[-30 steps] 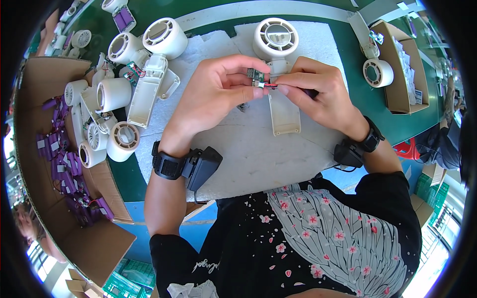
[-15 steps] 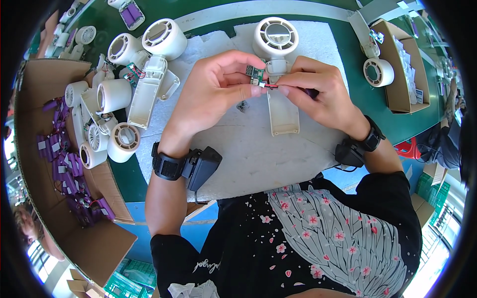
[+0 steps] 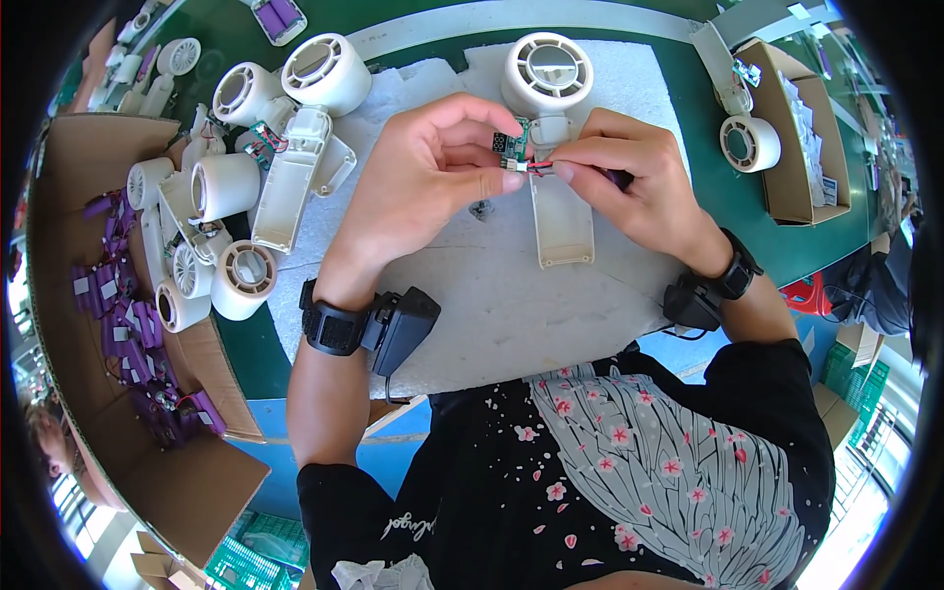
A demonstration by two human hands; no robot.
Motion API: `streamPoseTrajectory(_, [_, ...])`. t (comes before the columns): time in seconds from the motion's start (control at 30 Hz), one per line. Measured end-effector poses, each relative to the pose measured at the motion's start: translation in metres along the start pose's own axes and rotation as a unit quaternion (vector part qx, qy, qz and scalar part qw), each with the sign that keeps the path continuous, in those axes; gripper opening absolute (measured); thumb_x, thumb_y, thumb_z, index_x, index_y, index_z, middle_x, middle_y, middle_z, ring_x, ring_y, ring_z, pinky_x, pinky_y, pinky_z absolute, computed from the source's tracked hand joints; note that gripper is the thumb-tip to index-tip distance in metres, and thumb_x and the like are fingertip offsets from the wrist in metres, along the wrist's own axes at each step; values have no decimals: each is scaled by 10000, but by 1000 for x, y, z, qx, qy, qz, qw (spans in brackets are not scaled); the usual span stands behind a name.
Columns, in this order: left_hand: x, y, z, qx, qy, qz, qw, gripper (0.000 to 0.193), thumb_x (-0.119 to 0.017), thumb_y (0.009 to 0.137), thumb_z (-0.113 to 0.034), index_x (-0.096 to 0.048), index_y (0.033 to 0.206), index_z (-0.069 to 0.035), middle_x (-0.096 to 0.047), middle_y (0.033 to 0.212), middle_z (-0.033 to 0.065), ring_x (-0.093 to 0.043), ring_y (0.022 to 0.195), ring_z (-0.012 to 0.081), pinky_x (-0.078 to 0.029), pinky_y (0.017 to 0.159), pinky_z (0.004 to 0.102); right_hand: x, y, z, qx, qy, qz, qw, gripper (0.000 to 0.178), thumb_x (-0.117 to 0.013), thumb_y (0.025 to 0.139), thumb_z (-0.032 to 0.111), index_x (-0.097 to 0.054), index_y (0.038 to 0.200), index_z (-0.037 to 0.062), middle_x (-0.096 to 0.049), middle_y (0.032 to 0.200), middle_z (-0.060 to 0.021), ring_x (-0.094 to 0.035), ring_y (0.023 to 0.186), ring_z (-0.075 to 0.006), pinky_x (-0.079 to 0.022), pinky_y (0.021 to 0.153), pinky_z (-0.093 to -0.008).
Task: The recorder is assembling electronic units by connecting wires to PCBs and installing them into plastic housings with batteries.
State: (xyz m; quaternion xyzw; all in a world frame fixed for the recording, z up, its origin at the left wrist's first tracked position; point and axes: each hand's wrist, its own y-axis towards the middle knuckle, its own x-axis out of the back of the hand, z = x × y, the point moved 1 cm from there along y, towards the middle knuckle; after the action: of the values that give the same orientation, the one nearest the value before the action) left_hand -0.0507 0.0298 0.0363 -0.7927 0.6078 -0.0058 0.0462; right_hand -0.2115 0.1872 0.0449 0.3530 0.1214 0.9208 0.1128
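My left hand (image 3: 418, 182) pinches a small green circuit board (image 3: 512, 143) between thumb and fingers. A white connector sits at the board's lower edge, with red and black wires (image 3: 540, 167) running from it to the right. Those wires are gripped between the thumb and forefinger of my right hand (image 3: 629, 172). Something dark purple, probably a battery cell (image 3: 619, 179), shows partly under the right fingers. Behind both hands lies a white handheld fan (image 3: 548, 74), its round head at the far side and its open handle shell (image 3: 565, 231) toward me.
A pale foam mat (image 3: 452, 305) covers the table before me. Several white fan bodies (image 3: 292, 187) crowd its left side, beside a cardboard box (image 3: 211, 482) of purple battery packs (image 3: 143, 339). Far right stand another fan (image 3: 748, 144) and a carton (image 3: 777, 187) of small packets.
The circuit board has turned slightly and shifted a little right. More of the red wire shows between the hands. The fan on the mat has shifted very slightly.
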Motion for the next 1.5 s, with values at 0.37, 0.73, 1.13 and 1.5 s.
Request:
streamPoseTrajectory(0.37, [-6,0,1,-26,5,-53,998,295,-700,821,37,-636,1103,-21,-696,967,77,-654,875,109,-535,783,236,-1,0,1,3,-9,-1,1000,101,-665,828,17,-712,912,-10,-585,765,-77,-519,597,-155,-379,520,-271])
streamPoseTrajectory(0.73, [-17,0,3,-116,98,-80,985,396,-636,814,41,-652,1199,-47,-707,973,85,-663,830,117,-544,767,261,-3,0,10,-44,22,-50,998,163,-704,803,25,-633,950,17,-570,762,-64,-488,584,-127,-375,505,-250])
streamPoseTrajectory(1.13, [-21,1,6,-91,103,-101,985,358,-660,804,23,-671,1158,-28,-710,960,122,-694,829,146,-553,765,264,-8,3,7,7,-98,-99,990,316,-812,715,70,-630,974,60,-574,820,-25,-488,604,-94,-401,522,-219])
streamPoseTrajectory(1.5, [-21,-2,5,-112,149,-107,977,278,-666,829,42,-689,1104,12,-689,991,84,-657,886,117,-548,785,244,-7,5,4,9,-103,-98,990,398,-820,701,66,-676,1072,68,-617,851,-38,-550,638,-108,-453,555,-218])
